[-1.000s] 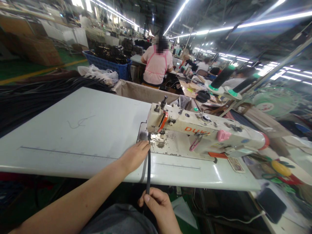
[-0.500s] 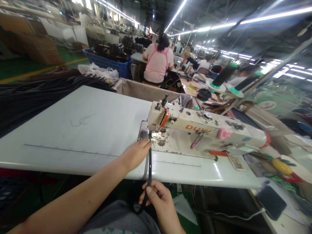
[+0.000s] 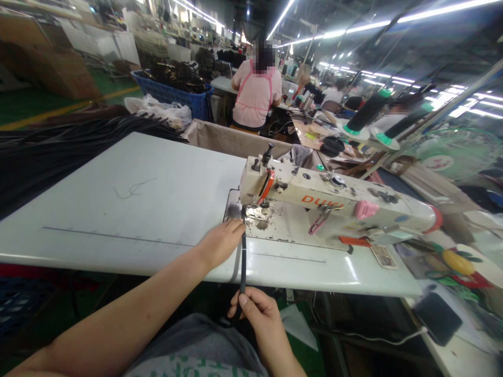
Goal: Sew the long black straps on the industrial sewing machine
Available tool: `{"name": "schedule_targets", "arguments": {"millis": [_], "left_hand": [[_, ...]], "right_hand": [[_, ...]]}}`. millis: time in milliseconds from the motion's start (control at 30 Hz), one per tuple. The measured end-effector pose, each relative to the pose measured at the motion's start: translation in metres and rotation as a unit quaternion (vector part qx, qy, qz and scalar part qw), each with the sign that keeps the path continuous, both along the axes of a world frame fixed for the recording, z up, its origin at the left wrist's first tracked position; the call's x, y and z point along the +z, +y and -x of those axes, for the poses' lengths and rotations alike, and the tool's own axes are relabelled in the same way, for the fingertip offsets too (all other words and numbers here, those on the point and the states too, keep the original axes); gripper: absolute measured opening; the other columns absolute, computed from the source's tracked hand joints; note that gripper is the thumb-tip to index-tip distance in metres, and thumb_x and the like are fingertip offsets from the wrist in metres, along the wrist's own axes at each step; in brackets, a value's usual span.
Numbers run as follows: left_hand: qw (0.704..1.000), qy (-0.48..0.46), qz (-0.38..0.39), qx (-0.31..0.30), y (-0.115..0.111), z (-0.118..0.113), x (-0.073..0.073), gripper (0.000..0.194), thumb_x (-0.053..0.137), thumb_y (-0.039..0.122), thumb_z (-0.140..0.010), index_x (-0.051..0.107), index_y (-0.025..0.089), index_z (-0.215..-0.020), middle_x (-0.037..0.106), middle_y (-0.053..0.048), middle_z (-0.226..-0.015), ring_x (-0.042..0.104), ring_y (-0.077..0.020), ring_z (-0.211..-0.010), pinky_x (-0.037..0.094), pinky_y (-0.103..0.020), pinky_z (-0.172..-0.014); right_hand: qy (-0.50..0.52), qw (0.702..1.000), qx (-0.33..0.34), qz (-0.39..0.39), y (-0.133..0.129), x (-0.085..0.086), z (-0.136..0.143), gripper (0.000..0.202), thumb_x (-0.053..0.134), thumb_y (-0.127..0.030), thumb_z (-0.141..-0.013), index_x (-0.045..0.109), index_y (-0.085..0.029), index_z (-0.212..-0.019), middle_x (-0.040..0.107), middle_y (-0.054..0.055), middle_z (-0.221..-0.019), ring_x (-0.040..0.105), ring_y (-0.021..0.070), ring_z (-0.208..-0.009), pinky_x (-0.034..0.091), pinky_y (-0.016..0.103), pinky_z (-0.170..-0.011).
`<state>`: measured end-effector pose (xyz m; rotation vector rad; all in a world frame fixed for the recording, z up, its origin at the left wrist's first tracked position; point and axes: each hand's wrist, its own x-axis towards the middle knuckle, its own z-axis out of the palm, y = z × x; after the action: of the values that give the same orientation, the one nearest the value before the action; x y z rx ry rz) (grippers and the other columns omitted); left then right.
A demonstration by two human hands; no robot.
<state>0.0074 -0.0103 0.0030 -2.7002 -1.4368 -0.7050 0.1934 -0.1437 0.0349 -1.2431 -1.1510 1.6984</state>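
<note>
A narrow black strap (image 3: 243,267) runs from beneath the needle area of a white sewing machine (image 3: 291,193) straight toward me, over the table's front edge. My left hand (image 3: 222,243) lies on the table just before the presser foot, its fingers closed together at the strap's left side. Below the table edge, my right hand (image 3: 257,311) pinches the strap between thumb and fingers. The strap's lower end is hidden in the dark near my lap.
Loose thread (image 3: 135,188) lies on the white table (image 3: 176,178). Black strips (image 3: 78,141) are heaped at the left. Thread cones (image 3: 367,112) stand behind the machine, a phone (image 3: 438,319) at right. Beyond a fabric-lined bin (image 3: 236,139), a person in pink (image 3: 255,99) sits.
The strap seems to have fed slightly toward the machine, and its loop below my right hand shows less. Both hands keep nearly the same places; the view has shifted a little.
</note>
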Motion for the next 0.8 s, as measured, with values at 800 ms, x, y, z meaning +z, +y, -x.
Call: {"name": "schedule_targets", "arguments": {"millis": [800], "left_hand": [[1.000,0.018,0.007,0.005,0.0017,-0.0025,0.0022,0.030,0.047,0.008,-0.099,0.057,0.013,-0.127,0.063,-0.013,-0.134,0.058,-0.0277,-0.132,0.049,-0.043,-0.116]], "right_hand": [[-0.011,1.000,-0.009,0.006,-0.0004,-0.0037,-0.0018,0.047,0.076,-0.063,-0.086,0.078,-0.017,-0.075,0.074,0.004,-0.065,0.061,0.0166,-0.063,0.047,0.028,-0.067]]}}
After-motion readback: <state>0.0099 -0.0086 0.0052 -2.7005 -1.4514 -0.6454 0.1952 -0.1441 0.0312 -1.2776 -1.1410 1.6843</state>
